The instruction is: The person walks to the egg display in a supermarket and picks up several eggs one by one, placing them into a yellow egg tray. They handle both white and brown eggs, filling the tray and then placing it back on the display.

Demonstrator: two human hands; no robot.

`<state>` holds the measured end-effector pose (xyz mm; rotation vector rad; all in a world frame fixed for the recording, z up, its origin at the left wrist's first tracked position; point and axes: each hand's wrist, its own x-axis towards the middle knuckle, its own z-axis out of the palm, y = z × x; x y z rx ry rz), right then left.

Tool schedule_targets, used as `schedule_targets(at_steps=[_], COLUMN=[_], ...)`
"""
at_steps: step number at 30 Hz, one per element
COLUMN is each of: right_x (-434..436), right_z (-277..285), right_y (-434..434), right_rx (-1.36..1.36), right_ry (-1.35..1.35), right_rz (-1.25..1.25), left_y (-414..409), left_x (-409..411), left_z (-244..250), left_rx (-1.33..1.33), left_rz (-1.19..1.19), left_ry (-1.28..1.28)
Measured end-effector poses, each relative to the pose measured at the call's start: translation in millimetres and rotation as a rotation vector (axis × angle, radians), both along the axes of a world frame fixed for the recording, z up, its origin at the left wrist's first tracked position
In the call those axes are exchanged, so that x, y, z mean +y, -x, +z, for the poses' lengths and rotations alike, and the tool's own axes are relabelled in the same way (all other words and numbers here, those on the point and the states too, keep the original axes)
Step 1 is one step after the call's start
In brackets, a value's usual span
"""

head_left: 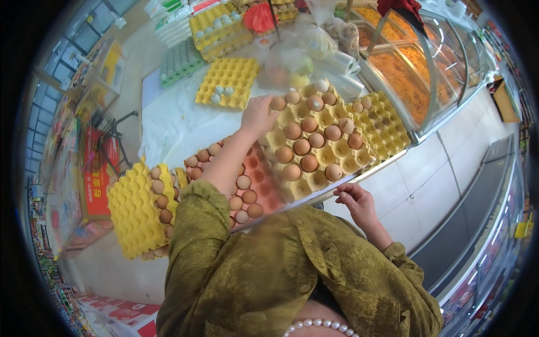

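Note:
In the head view, my left hand (258, 116) is at the upper left corner of a beige egg tray (302, 187), its fingers beside a brown egg (278, 103); whether they grip it I cannot tell. The tray holds several brown eggs with vacant cups between them. My right hand (356, 202) hovers off the tray's near right edge, fingers bent and apart, holding nothing. Under my left forearm lies a pink egg tray (263, 185) with several brown eggs (249, 196). A smaller-looking yellowish egg tray (389, 137) sits to the right, partly beneath the beige one.
A yellow tray (229, 76) with several pale eggs, a green tray (181, 63) and stacked yellow trays (219, 33) stand farther back. Another yellow stack (137, 210) is at left. Plastic bag rolls (341, 63) lie near the glass food case (438, 71). A shopping cart (120, 135) stands beyond the table.

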<state>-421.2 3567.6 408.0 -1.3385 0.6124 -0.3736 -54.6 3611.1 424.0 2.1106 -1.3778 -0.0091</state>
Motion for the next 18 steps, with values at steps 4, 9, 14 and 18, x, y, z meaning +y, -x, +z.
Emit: schedule_targets(at_steps=[4,9,14,18], right_x=[-1,3,3,-2], right_z=[-6,-4,-7,-11], right_y=[11,17,16,15], right_rx=[0.042,0.046,0.066,0.042], right_ry=[0.027,-0.022,-0.011,-0.023], right_rz=[-0.04,-0.08,-0.033,-0.049], left_y=[0,9,-9,-33], left_x=[-30,-41,-31,13], left_z=[-4,-8,-17,10], left_rx=[-0.054,-0.22,-0.005,0.327], left_rz=[0.025,0.092,0.126,0.131], left_ry=[-0.21,-0.214,0.185,0.251])
